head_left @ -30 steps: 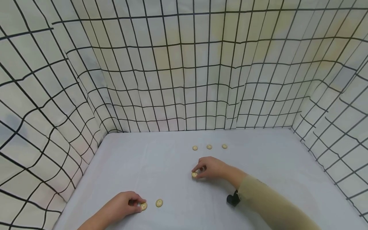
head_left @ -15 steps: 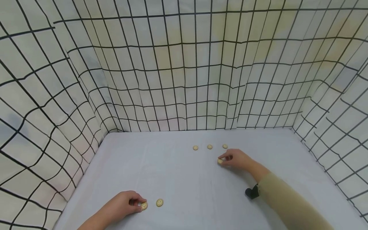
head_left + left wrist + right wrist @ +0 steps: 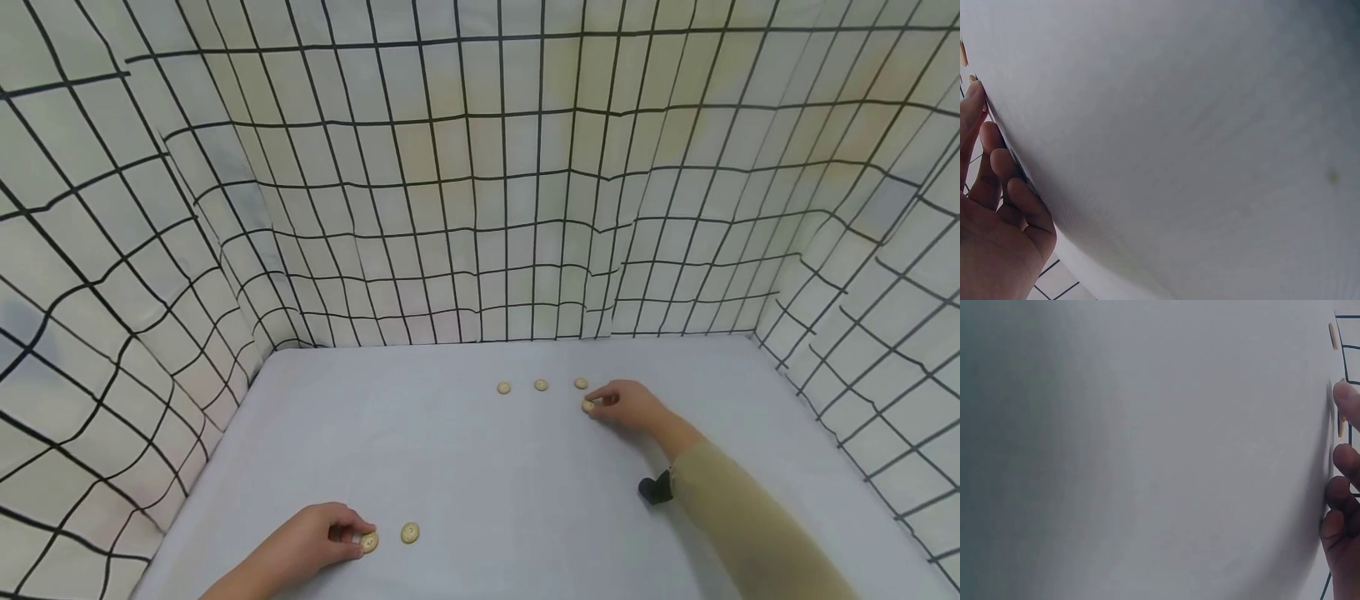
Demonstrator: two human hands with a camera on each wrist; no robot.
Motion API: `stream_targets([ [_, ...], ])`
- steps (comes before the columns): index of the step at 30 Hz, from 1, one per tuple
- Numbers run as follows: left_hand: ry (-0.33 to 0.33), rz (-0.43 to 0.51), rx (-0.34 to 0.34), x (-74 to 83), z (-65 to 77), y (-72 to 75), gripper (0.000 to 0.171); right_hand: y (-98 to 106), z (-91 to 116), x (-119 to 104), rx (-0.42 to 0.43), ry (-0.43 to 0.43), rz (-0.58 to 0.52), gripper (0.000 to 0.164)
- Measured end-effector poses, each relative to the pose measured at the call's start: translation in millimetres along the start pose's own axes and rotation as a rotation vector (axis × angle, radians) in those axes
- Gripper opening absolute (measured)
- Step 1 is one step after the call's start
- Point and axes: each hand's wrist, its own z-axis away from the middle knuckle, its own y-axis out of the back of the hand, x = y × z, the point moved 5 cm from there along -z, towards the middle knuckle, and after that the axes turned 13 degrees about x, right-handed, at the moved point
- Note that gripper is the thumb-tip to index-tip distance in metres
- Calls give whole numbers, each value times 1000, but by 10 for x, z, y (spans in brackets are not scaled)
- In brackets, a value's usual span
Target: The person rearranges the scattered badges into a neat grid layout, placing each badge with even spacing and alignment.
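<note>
My right hand (image 3: 633, 406) pinches a pale wooden button (image 3: 588, 407) between thumb and index finger, low over the table or on it. Just behind that lies the rightmost of three similar buttons in a row, with a middle button (image 3: 541, 385) and a left button (image 3: 504, 387). At the front left, my left hand (image 3: 322, 535) grips another button (image 3: 369, 542) by its edge at the fingertips. A loose button (image 3: 409, 532) lies a little to its right. In the left wrist view, the left hand (image 3: 1004, 206) shows its other fingers curled near the cloth.
A white cloth (image 3: 480, 483) covers the table. White walls with a black grid (image 3: 480, 192) stand at the back and both sides. A small black device (image 3: 655, 489) sits at the right wrist, by the tan sleeve (image 3: 742, 517).
My right hand has carried its button from the middle of the table rightward and back, close to the end of the back row. The left hand has stayed in place on its button.
</note>
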Motion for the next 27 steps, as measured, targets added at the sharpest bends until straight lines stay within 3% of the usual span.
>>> stream_targets([
  [27,-1,-35,17,-2,-16,-3,21,-13,-29,17,-24,-39,-14,37],
])
